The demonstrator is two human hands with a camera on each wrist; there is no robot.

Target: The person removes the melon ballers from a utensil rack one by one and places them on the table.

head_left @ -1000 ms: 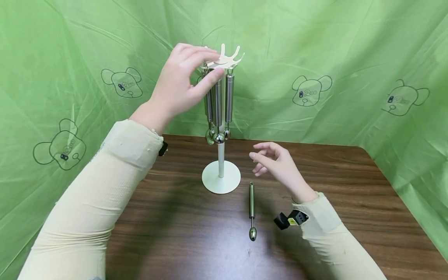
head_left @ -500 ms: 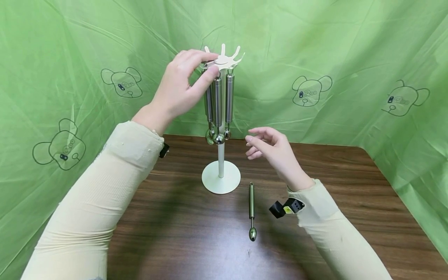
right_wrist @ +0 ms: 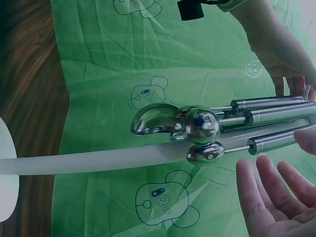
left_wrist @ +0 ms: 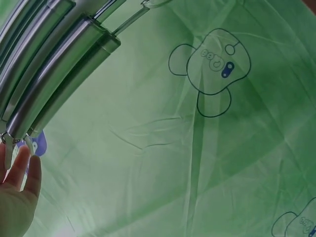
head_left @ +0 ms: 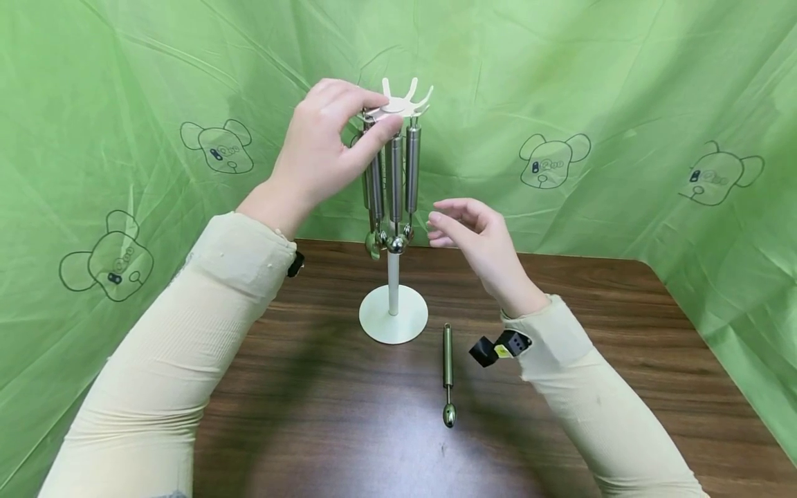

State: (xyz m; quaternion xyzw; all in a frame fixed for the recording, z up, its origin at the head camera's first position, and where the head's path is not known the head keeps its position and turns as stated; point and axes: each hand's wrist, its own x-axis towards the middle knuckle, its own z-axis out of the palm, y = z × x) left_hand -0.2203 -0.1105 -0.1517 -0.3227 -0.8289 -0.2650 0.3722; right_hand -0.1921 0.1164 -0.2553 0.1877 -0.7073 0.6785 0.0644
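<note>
A white stand [head_left: 394, 280] with a round base and a ring of upturned hooks [head_left: 401, 105] stands upright on the table. Several metal scoops [head_left: 396, 180] hang from it, steel handles up and rounded heads [right_wrist: 201, 126] down. My left hand [head_left: 330, 138] pinches the hook ring between thumb and fingers; its fingertips [left_wrist: 33, 170] show by the handle tops in the left wrist view. Right of the hanging scoops, my right hand [head_left: 476, 235] is raised with fingers loosely bent, holding nothing. Another metal scoop [head_left: 448, 366] lies on the table, its small oval head toward me.
The dark wooden table [head_left: 623, 360] reaches back to a green cloth [head_left: 473, 159] with printed mouse faces, which hangs around the back and sides. The stand's pale base [head_left: 394, 328] sits left of the lying scoop.
The hook ring has turned in my left hand, and the hanging scoops have swung round with it, the front ones rightward. My right hand has risen and come nearer the stand.
</note>
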